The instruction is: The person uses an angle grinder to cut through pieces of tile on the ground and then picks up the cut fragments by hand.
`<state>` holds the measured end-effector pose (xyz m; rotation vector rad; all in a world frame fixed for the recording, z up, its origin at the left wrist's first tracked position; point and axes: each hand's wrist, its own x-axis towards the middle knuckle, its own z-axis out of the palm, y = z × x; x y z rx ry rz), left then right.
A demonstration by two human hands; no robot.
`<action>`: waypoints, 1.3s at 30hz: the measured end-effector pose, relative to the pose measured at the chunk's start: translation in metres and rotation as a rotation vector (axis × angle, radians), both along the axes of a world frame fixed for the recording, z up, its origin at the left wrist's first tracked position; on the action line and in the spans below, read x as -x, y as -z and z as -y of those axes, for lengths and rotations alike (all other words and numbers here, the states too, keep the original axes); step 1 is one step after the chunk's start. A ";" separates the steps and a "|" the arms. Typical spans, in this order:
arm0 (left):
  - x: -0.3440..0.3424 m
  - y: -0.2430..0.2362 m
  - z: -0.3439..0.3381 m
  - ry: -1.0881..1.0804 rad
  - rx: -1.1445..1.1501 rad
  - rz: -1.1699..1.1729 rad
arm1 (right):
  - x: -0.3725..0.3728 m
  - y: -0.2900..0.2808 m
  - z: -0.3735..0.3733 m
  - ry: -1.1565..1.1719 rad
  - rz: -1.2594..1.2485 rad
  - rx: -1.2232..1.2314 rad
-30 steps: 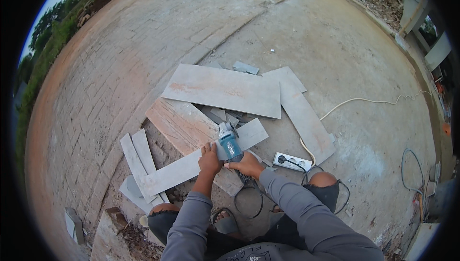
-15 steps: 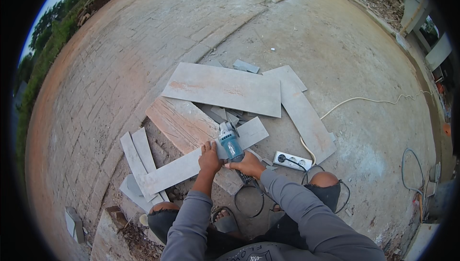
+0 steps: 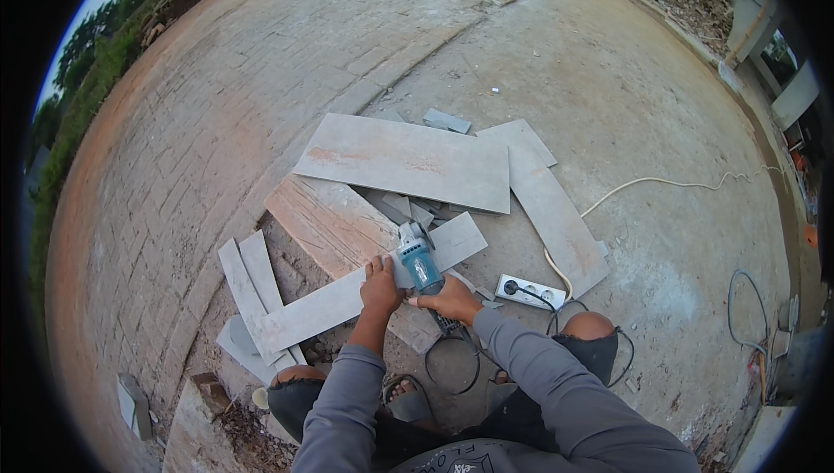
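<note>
Tile strip (image 3: 347,299), long and grey, lay diagonally on the concrete ground (image 3: 625,82), propped across a wood-toned plank (image 3: 334,225) and two narrow offcuts (image 3: 248,286), with a big grey tile (image 3: 404,160) behind it. Angle grinder (image 3: 417,263), teal body, sat on the strip near its upper right end, disc end pointing away from the person. Left hand (image 3: 380,284) was clenched on the grinder's side and pressing the strip; right hand (image 3: 449,297) gripped the rear of the body. Cord ran back to a white power strip (image 3: 530,291). Advice: should've kept both grips firm, cord clear of the disc, strip fully supported so it couldn't rock.
</note>
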<state>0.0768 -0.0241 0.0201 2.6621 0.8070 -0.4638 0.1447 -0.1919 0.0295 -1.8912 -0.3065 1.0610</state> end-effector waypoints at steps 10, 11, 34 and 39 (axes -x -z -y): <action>-0.001 0.008 -0.003 -0.036 0.072 0.019 | -0.005 -0.014 -0.001 0.002 0.080 -0.014; -0.001 0.008 -0.005 -0.019 0.063 0.000 | -0.007 -0.018 -0.002 0.017 0.105 -0.020; 0.043 -0.033 -0.043 -0.129 -0.148 -0.104 | -0.068 -0.073 0.068 0.452 0.042 -0.210; 0.060 -0.027 -0.039 -0.216 -0.165 -0.060 | -0.066 -0.086 0.066 0.458 0.051 -0.228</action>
